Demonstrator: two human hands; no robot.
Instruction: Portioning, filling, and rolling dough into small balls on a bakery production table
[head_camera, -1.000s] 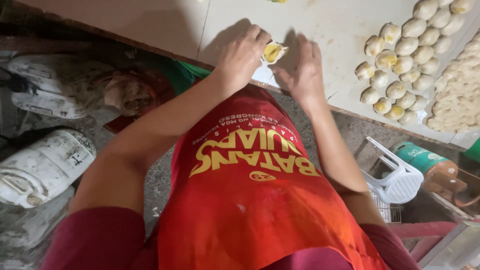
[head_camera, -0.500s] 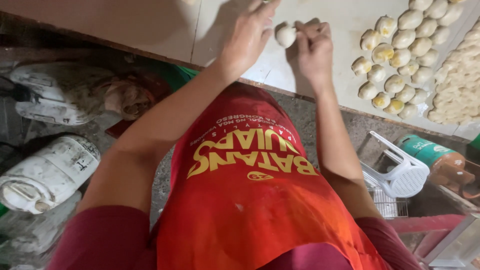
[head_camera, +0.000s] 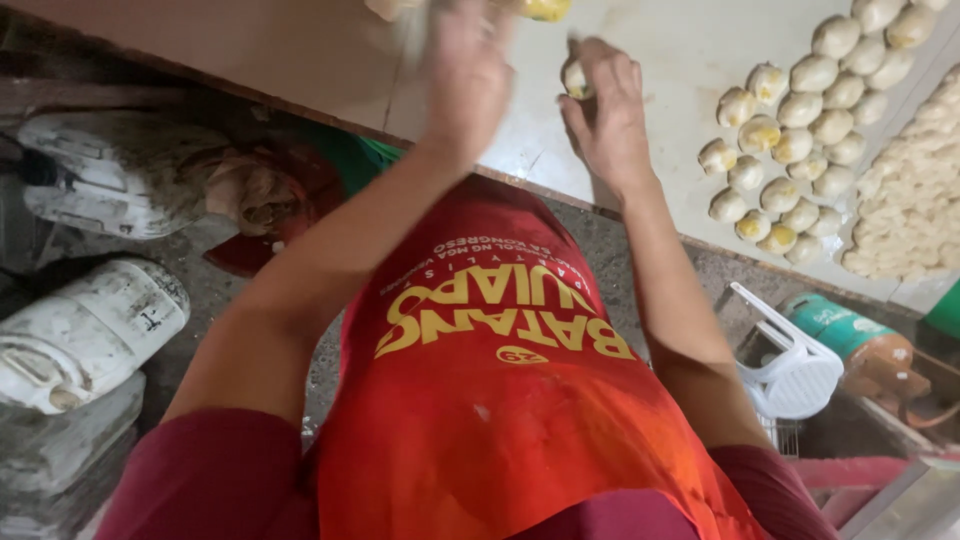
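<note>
Evidently the work in hand is a small pale dough ball (head_camera: 575, 80), pinched at the tips of the person's right hand (head_camera: 605, 115) just above the near part of the light work table (head_camera: 650, 60). Judged by its look, the piece is light, soft and easily dented, possibly a little tacky, with a yellowish filling like that showing in its neighbours; it should be taken around its sides with fingertips only, under slight pressure, so that the seam does not split. The right fingers are curled closed around it, thumb side toward the left, and the ball shows only partly between them. The left hand (head_camera: 465, 70) is raised over the table further left and is motion-blurred; whether it is open or holds anything cannot be told, though a yellow-and-pale lump (head_camera: 540, 8) lies at the far edge just beyond it. To the right, well apart from both hands, finished filled balls (head_camera: 790, 140) sit in close rows, with a heap of pale shredded dough pieces (head_camera: 910, 200) beyond them. A red apron (head_camera: 500, 400) covers the person's front.
</note>
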